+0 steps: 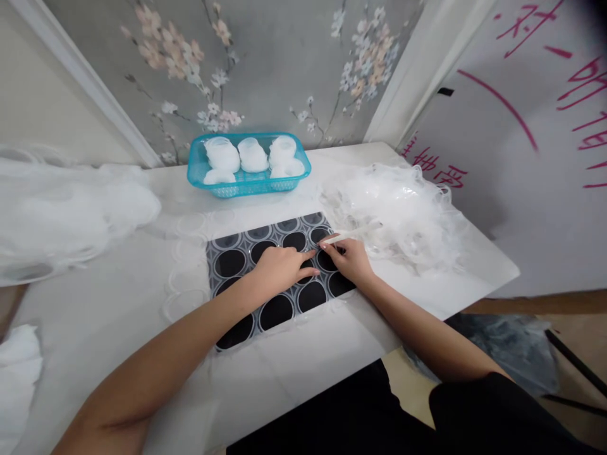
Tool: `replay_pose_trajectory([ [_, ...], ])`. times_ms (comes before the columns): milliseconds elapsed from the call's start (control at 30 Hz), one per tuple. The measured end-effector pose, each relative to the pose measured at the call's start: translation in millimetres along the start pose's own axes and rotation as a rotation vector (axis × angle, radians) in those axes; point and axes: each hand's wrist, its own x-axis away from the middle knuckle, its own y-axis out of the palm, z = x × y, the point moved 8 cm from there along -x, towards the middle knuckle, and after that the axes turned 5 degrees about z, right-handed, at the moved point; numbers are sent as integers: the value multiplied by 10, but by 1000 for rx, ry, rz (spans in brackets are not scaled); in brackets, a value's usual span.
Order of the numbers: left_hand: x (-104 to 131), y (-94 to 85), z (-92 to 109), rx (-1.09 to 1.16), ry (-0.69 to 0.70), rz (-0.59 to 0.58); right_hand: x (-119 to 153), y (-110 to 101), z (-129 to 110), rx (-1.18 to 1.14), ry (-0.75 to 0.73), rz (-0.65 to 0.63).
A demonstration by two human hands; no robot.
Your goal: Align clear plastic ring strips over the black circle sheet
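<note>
A black sheet [313, 295] marked with rows of pale-ringed circles lies on the white table. Over its middle rests my left hand [279, 268], with thumb and index finger apart and nothing between them; its other fingers are tucked under. My right hand [348, 258] is at the sheet's right side, its thumb and fingertips pinched on a thin white tool [353, 234] that points left over the circles. The fingertips of both hands are close together. Whether the tool's tip touches the sheet is too small to tell.
Behind the sheet stands a blue basket [249, 189] with stacks of white round pieces. A heap of clear plastic rings [403, 218] lies at the right, and a large pale pile [71, 212] at the left. A whiteboard [497, 208] with red writing stands at the right.
</note>
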Motion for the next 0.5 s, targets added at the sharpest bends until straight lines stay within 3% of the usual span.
replay_pose_trajectory([
  [233, -24, 23, -3, 37, 41, 6, 135, 146, -169, 330, -267, -14],
  [333, -30, 45, 20, 38, 49, -8, -75, 188, -124, 475, -284, -74],
  [400, -23, 45, 29, 43, 43, -12, -399, 1, -26, 514, -199, -2],
  [500, 5, 21, 1, 82, 22, -15, -884, -574, 90, 465, -27, 316],
])
